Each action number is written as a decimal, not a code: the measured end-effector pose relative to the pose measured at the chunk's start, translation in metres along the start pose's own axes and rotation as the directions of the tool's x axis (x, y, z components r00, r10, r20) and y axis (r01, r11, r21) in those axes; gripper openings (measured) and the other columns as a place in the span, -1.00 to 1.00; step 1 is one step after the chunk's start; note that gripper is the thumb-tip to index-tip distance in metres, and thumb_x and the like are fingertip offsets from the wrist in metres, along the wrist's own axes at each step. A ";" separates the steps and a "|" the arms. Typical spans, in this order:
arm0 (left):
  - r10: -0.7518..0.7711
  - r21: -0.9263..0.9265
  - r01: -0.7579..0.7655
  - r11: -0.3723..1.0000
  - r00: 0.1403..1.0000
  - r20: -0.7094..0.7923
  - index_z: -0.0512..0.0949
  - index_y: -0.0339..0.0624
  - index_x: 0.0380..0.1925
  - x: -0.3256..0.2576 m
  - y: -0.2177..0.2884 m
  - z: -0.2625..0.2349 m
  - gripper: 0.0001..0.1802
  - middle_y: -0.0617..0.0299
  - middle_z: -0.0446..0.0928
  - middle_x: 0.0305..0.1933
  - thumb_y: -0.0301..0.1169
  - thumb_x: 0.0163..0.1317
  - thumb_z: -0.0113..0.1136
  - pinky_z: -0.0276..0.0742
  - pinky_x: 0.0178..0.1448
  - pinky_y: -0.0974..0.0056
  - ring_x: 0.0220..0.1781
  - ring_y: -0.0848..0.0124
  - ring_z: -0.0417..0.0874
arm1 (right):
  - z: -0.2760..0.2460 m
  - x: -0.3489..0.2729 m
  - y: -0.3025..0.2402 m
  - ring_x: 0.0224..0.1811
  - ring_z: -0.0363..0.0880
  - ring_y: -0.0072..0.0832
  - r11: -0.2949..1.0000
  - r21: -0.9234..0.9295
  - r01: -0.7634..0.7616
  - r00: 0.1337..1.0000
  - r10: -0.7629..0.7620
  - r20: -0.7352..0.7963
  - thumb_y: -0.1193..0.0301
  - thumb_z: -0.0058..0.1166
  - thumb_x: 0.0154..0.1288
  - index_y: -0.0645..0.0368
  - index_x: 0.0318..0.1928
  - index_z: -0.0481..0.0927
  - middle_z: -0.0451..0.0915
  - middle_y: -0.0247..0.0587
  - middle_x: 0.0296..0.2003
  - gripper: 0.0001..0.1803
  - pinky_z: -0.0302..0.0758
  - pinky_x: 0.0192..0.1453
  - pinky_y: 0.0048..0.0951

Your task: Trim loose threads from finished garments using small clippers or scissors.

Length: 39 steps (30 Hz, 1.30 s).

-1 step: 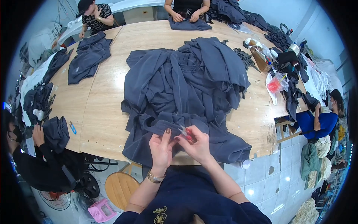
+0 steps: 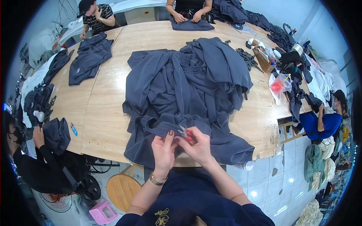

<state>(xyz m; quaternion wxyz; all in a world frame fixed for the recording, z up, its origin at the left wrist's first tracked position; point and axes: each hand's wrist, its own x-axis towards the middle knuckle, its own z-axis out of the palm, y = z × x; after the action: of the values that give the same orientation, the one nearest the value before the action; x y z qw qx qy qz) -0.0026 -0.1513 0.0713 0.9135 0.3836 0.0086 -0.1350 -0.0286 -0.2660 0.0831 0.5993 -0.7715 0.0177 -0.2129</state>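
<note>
A large heap of dark grey-blue garments (image 2: 162,86) spreads over the table in front of me, its near folds hanging to the table's front edge. My left hand (image 2: 163,150) pinches a near edge of a garment, thumb on top. Close beside it, my right hand (image 2: 197,147) is closed around thread snips (image 2: 189,136) with a red handle. Their pale blades point up and left, near my left thumb and just over the cloth. Whether the blades touch the fabric or a thread is too small to tell.
Around the wooden table (image 2: 103,124) several people handle dark cloth. Blue snips (image 2: 74,129) lie at the left, near a folded garment (image 2: 90,58). To the right are a bagged red drink (image 2: 279,85) and a cardboard box (image 2: 263,60). A round stool (image 2: 123,191) stands below left.
My right hand and the snips have shifted slightly left, toward my left hand. The garment heap lies the same.
</note>
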 end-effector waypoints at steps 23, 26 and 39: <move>-0.147 -0.134 0.141 0.981 0.989 -0.032 0.41 -0.18 -0.13 0.004 0.014 0.001 -0.84 0.17 0.54 -0.16 -0.45 0.30 0.00 0.60 -0.08 0.25 -0.15 0.39 0.60 | -0.020 -0.001 0.016 -0.65 0.47 -0.36 0.802 -0.513 0.305 0.946 -0.315 0.069 0.32 0.25 0.05 0.22 -0.42 0.48 0.46 -0.22 -0.59 -0.74 0.36 -0.58 -0.47; -0.137 -0.122 0.133 0.984 0.990 -0.026 0.41 -0.19 -0.13 0.004 0.012 -0.002 -0.83 0.16 0.54 -0.15 -0.45 0.30 -0.01 0.60 -0.07 0.25 -0.14 0.38 0.60 | -0.019 -0.001 0.015 -0.66 0.46 -0.38 0.747 -0.576 0.333 0.936 -0.336 0.106 0.29 0.25 0.03 0.20 -0.44 0.49 0.45 -0.25 -0.60 -0.73 0.34 -0.60 -0.46; -0.131 -0.130 0.129 0.983 0.991 -0.007 0.45 -0.21 -0.15 0.002 0.010 0.000 -0.83 0.13 0.57 -0.16 -0.43 0.32 -0.05 0.61 -0.08 0.22 -0.14 0.35 0.62 | -0.020 0.003 0.016 -0.72 0.34 -0.42 0.663 -0.636 0.395 0.902 -0.410 0.133 0.19 0.22 0.03 0.13 -0.49 0.47 0.35 -0.33 -0.65 -0.70 0.25 -0.63 -0.47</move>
<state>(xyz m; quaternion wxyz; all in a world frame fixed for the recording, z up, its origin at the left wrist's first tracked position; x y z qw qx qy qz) 0.0024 -0.1446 0.0780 0.9257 0.3233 0.0495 -0.1903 -0.0295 -0.2901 0.0725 0.2320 -0.9125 -0.0741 -0.3286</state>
